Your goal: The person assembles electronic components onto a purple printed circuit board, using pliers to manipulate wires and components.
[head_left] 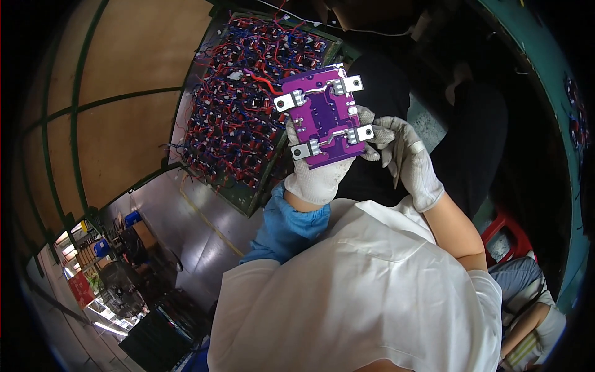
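Purple circuit board (325, 118), upper centre of the frame, tilted, four silver metal tabs (302, 151) standing out at its sides. My gloved left hand (319, 180) grips it from beneath, fingers wrapped behind. My gloved right hand (414, 155) sits just right of the board's lower right tab, fingers curled; whether they pinch anything I cannot tell. Upper left, beside the board: a dense spread of red-and-blue wired parts (232, 118). Lower left: a black fan (121, 289). Lower right: a red stool (508, 230).

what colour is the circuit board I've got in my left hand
The circuit board is purple, seen best in the head view, the only one.
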The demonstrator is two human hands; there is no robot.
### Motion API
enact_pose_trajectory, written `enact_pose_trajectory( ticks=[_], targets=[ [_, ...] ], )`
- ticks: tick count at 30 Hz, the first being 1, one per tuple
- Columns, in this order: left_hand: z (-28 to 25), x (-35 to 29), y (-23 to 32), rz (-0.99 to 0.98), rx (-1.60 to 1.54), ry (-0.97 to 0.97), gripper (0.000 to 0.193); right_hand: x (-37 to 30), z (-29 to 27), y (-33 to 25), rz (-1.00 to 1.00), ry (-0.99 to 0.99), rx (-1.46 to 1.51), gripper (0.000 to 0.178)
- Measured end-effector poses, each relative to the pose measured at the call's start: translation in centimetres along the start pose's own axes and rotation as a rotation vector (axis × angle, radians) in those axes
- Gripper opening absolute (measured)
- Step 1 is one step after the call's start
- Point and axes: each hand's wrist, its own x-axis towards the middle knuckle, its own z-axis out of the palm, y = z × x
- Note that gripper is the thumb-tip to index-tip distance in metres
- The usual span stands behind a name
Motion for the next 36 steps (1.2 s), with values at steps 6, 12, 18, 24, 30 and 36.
enact_pose_trajectory(
  ticks=[6,12,18,24,30,36],
  targets=[
    [-0.3,-0.4,0.4,-0.121,-0.085,-0.034,0.086,-1.0,0.3,2.4,-0.020,-0.104,0.044,0.082],
    [-0.6,-0.7,0.3,-0.116,-0.214,-0.012,0.090,-1.6,1.0,1.1,0.136,-0.046,0.031,0.062],
    [-0.5,-1.1,0.5,-0.151,-0.258,0.038,0.084,-1.4,1.0,1.1,0.181,-0.066,0.064,0.059],
    [-0.6,-0.9,0.7,-0.135,-0.199,-0.055,0.067,-1.4,0.8,1.7,0.182,-0.099,0.099,0.065],
    [-1.5,-1.4,0.7,-0.077,0.145,-0.072,0.033,-1.4,0.8,1.6,0.150,-0.122,0.085,0.059],
    [-1.0,-1.2,0.8,-0.080,0.050,-0.085,0.030,-1.3,0.7,1.9,0.156,-0.131,0.099,0.055]
  ],
)
